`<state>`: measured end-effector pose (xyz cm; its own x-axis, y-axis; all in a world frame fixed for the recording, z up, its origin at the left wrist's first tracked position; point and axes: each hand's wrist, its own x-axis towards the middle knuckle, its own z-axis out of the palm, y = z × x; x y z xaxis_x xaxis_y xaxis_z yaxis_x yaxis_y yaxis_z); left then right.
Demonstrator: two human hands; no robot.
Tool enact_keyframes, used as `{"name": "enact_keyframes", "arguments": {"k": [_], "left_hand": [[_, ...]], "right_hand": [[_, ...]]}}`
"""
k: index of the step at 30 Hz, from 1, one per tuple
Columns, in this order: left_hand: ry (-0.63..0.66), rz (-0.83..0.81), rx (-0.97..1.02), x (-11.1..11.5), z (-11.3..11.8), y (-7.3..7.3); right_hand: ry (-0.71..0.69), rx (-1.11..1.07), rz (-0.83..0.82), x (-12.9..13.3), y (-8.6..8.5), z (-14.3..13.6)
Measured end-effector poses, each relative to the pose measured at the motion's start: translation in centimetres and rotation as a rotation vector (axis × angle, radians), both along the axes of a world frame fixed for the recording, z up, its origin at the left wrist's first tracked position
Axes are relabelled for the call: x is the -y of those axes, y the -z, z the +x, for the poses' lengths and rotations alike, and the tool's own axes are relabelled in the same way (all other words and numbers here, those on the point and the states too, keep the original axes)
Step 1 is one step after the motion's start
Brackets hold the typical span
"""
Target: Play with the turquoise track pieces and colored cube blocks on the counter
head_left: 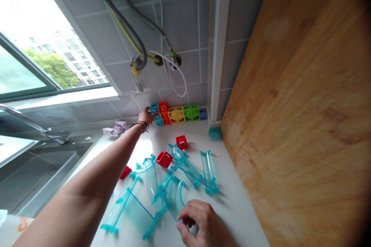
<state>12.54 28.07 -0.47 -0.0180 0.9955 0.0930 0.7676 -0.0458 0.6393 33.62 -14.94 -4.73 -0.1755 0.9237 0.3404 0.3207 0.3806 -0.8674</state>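
Note:
My left hand (147,116) reaches to the left end of a row of stacked cube blocks against the tiled wall. Its fingers and thumb close around the blue blocks (158,120). To their right stand red blocks (164,118), yellow blocks (176,114), green blocks (191,112) and a dark blue block (203,114). My right hand (199,222) is low in front, loosely curled with thumb and fingers apart, and no object shows in it. Beside it lies a curved clear teal track piece (175,197), among several other teal track pieces (210,170).
Loose red blocks (164,159) lie among the tracks. Light purple blocks (120,126) sit near the sink (66,170) at left. A teal block (215,134) rests in the corner by a wooden panel (295,115). Hoses (124,23) hang over the counter.

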Motion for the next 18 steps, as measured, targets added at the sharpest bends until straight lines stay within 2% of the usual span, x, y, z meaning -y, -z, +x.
{"name": "enact_keyframes", "arguments": {"k": [6,9,12,15,18], "left_hand": [[-0.012,-0.033,0.000,1.0,0.4,-0.7],[0.002,-0.035,-0.019,2.2,0.0,-1.4],[0.035,-0.016,-0.037,4.2,-0.9,-2.8],[0.104,0.007,-0.017,7.7,-2.2,-4.9],[0.185,0.044,0.068,14.4,-3.2,-7.3]], "right_hand": [[-0.001,-0.010,-0.020,-0.1,-0.1,0.1],[0.000,-0.003,-0.017,0.0,-0.2,0.0],[0.008,0.011,-0.015,0.3,-0.4,0.0],[0.004,0.015,-0.014,0.5,-0.5,0.1],[-0.018,0.002,-0.030,0.5,-0.8,0.3]]}}
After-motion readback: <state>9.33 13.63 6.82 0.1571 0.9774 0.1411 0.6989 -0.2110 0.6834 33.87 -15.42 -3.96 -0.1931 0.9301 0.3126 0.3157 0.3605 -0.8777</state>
